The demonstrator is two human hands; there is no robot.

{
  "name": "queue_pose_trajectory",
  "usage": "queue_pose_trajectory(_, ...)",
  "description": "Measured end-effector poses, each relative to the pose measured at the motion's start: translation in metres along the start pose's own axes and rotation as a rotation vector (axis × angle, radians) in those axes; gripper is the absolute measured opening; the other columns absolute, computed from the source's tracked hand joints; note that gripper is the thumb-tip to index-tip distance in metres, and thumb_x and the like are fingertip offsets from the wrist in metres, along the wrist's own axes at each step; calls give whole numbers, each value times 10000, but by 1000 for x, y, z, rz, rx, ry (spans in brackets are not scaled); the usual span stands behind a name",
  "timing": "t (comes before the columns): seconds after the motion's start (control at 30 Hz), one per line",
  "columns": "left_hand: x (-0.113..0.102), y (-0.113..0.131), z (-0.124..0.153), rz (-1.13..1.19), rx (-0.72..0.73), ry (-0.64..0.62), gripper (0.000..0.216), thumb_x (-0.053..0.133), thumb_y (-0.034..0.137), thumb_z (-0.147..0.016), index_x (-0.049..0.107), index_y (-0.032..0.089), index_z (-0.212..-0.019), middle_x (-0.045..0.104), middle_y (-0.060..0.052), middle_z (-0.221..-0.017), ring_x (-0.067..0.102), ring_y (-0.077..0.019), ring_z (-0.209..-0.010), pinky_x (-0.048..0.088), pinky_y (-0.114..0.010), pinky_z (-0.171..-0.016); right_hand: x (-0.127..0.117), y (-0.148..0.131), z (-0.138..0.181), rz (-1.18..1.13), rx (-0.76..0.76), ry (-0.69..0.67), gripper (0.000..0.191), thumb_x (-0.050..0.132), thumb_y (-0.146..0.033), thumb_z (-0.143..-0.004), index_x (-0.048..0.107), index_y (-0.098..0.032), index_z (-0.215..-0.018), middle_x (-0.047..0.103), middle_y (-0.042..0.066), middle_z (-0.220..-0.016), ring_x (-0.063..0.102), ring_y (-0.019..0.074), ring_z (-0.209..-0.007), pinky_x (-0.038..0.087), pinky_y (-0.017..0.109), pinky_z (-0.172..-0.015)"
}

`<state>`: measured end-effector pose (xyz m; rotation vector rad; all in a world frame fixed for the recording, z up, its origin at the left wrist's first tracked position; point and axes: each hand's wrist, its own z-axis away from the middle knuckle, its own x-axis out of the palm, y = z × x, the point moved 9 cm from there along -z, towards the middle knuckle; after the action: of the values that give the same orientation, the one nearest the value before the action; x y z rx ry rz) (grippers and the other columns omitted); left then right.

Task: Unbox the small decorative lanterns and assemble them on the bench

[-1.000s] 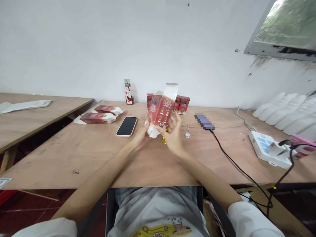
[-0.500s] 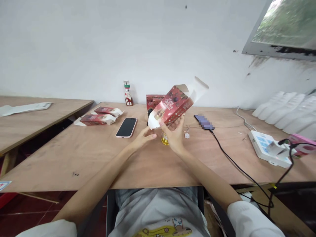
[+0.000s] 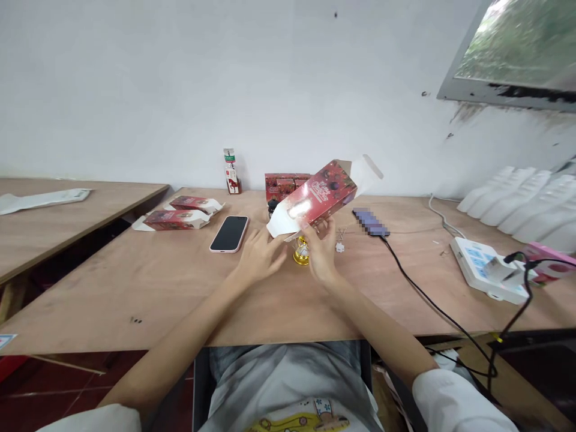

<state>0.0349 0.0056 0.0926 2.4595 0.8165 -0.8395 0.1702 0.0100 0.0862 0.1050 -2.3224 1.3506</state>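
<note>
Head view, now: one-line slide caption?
Right hand holds a tilted, open red box, left hand near its lower end, gold ornament close by.

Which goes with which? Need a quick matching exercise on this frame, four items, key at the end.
1. Red carton with open flaps
2. Pink-edged phone
3. Power strip
4. Small ornament

A. Has plugs in it
B. Gold base
C. Held in the right hand
D. Flat, screen dark

Pairs: 1-C, 2-D, 3-A, 4-B
</note>
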Motion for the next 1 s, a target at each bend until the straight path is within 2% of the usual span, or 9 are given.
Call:
queue_pose_trajectory(0.17,-3,3,3,-113,98,-5,355,525,206,-793,636,248,-1127,606,-80,-924,539,-197,-776,370,-311,-717,-1,-9,-5,-120,22,9,464,716,-387,-677,464,-254,-1043,632,31,-1083,629,166,-1018,530,305,-841)
queue_pose_trajectory(0.33,-3,3,5,-144,171,-74,424,516,185,-787,626,310,-1176,616,-91,-965,548,-229,-859,365,-340,-752,7,-18,-8,-223,134,-66,380,724,-348,-663,534,-223,-968,671,40,-1071,646,183,-990,541,333,-846)
queue_pose_trajectory(0.43,-8,3,3,-175,138,-78,349,535,222,-777,660,298,-1094,610,-93,-874,545,-249,-866,367,-354,-747,10,-15,-5,-188,240,-137,348,745,-322,-649,577,-197,-927,701,44,-1009,663,192,-935,556,333,-812)
queue_pose_trajectory(0.57,-15,4,7,-213,53,-19,184,526,232,-791,670,216,-905,608,-104,-822,544,-233,-785,374,-352,-704,1,-6,-4,-185,293,-83,367,797,-281,-596,612,-182,-897,723,34,-940,682,187,-836,571,329,-760)
queue_pose_trajectory(0.73,-33,-4,31,-45,78,168,42,665,282,-727,644,260,-698,621,-60,-763,555,-202,-723,401,-353,-716,-10,2,-2,-112,331,-40,449,848,-249,-514,619,-183,-895,728,25,-897,686,178,-764,561,331,-721)
queue_pose_trajectory(0.8,-50,-12,41,7,98,246,90,734,291,-680,645,290,-685,648,-36,-795,591,-209,-799,427,-377,-794,-9,4,4,-56,397,-100,478,867,-236,-471,629,-177,-882,731,23,-860,686,181,-730,557,338,-708)
queue_pose_trajectory(0.87,-64,-20,45,19,61,228,106,750,297,-683,658,317,-732,679,-20,-870,611,-228,-937,423,-433,-917,1,7,17,-28,499,-238,520,882,-232,-429,641,-172,-885,728,16,-805,685,187,-692,557,342,-685)
queue_pose_trajectory(0.93,-68,-20,46,62,39,107,135,732,310,-724,676,349,-842,700,-4,-967,606,-235,-1056,382,-494,-1020,19,11,38,-60,612,-436,566,890,-248,-412,644,-171,-916,722,8,-780,685,191,-684,556,340,-667)
queue_pose_trajectory(1.0,-66,-4,49,140,112,-44,206,685,318,-781,675,385,-976,701,5,-1063,605,-233,-1119,367,-510,-1062,37,14,62,-117,684,-622,589,892,-275,-424,639,-171,-946,717,3,-798,686,186,-710,553,322,-670)
